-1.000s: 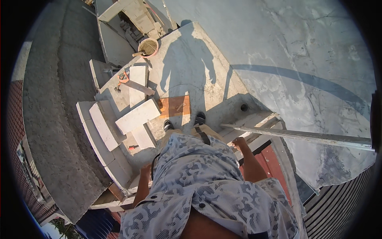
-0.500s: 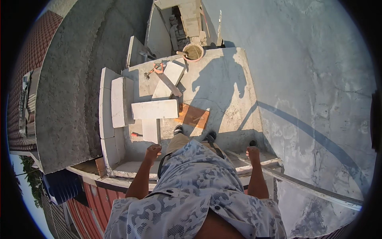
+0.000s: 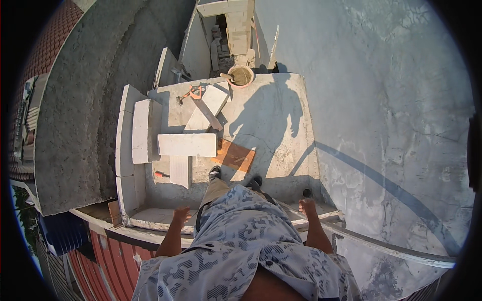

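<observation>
My left hand [image 3: 182,215] hangs beside my left hip with loosely bent fingers slightly apart and nothing in it. On the other side, my right hand [image 3: 308,207] is curled closed by my right hip, with nothing visible inside. Neither hand touches any block or tool. Ahead and to the left, a white block [image 3: 187,145] lies across a ridged white block [image 3: 179,171]. A red-handled tool [image 3: 161,174] is beside them on the floor. In front of my feet is an orange-brown board [image 3: 234,155]; my left shoe [image 3: 215,173] stands near its closer edge.
A low white block wall [image 3: 125,150] borders the left, with another block [image 3: 143,131] against it. Farther off are a slanted block [image 3: 213,103], a grey-brown plank [image 3: 207,113], an orange-handled saw [image 3: 196,92] and a mortar bucket [image 3: 241,76]. A tall grey wall [image 3: 381,100] rises right.
My view has shifted, so the floor and blocks appear lower and slightly left. Both hands sit lower in the picture, and the left fingers look looser. The blocks and tools keep their places.
</observation>
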